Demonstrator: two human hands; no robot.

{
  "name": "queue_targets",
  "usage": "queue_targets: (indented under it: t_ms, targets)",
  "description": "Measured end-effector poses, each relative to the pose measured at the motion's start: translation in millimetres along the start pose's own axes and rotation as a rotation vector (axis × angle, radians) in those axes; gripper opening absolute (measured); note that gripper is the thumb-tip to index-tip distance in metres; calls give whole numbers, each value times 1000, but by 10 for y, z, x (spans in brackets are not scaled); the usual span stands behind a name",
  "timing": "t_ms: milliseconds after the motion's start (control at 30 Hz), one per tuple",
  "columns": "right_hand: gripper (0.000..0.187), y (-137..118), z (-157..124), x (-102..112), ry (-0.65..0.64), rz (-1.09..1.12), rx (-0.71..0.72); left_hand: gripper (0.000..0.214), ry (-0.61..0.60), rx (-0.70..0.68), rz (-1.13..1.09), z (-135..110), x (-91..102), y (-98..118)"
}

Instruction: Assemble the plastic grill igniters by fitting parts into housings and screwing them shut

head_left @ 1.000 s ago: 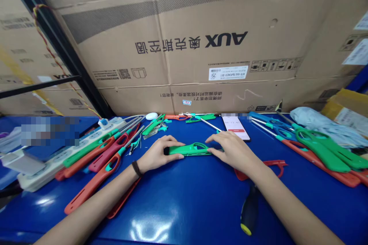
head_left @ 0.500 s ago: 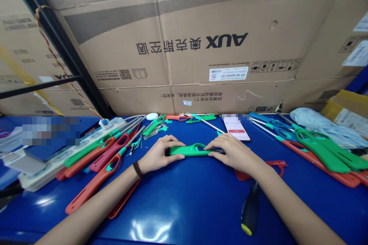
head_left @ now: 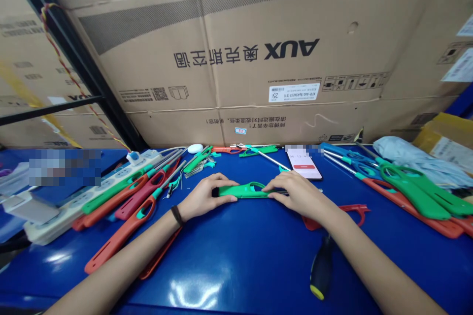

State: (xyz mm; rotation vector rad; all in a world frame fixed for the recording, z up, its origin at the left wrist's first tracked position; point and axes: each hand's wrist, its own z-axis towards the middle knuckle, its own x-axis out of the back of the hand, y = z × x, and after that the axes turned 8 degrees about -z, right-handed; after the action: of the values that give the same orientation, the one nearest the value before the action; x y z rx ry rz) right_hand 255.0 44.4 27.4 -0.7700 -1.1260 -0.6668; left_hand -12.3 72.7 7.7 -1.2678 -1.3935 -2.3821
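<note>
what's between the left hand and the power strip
In the head view, long lighters lie side by side between the left hand and the power strip: a green one, an orange one and a red one.

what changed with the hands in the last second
The right hand has moved down and closed on the right end of the green utility lighter body. The left hand keeps hold of its left end. Nothing was let go. The black-handled screwdriver and orange lighter stayed where they were.
</note>
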Motion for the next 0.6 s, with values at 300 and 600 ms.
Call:
queue_targets:
  t_ms: [300,600]
  targets:
    - [20,10,-2,0,-72,31,-41,38,6,-15,35,-3,1,-10]
    - [23,-149,4,80,-145,-88,-106,39,10,-47,115,6,1,8]
